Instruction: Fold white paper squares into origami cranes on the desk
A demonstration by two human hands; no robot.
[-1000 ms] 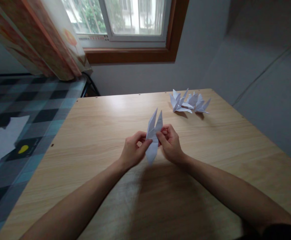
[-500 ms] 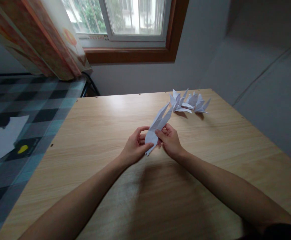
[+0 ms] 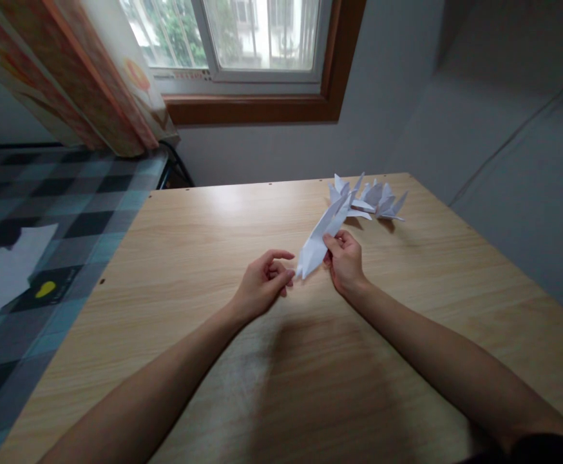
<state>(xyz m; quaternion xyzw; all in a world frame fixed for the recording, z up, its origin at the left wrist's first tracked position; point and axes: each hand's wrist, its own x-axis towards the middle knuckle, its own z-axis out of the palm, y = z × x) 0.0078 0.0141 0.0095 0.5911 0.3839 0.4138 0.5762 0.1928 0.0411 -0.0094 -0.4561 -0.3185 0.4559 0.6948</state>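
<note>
A long folded piece of white origami paper is held at a slant above the wooden table, its split points reaching up and to the right. My right hand grips its right side, thumb on the front face and the other fingers mostly behind. At the lower end, my left hand pinches the small paper tip between thumb and fingers, with the index finger stretched out above. Behind the held piece stand several folded white paper figures with pointed ends, one of them partly covered by it.
The wooden table has a wall behind it and another on its right. To the left, a checked cloth carries loose white paper sheets. A curtain hangs beside the window.
My right hand has moved up and right with the folded paper. My left hand has slid from the paper's lower body to its bottom tip, and the hands are farther apart.
</note>
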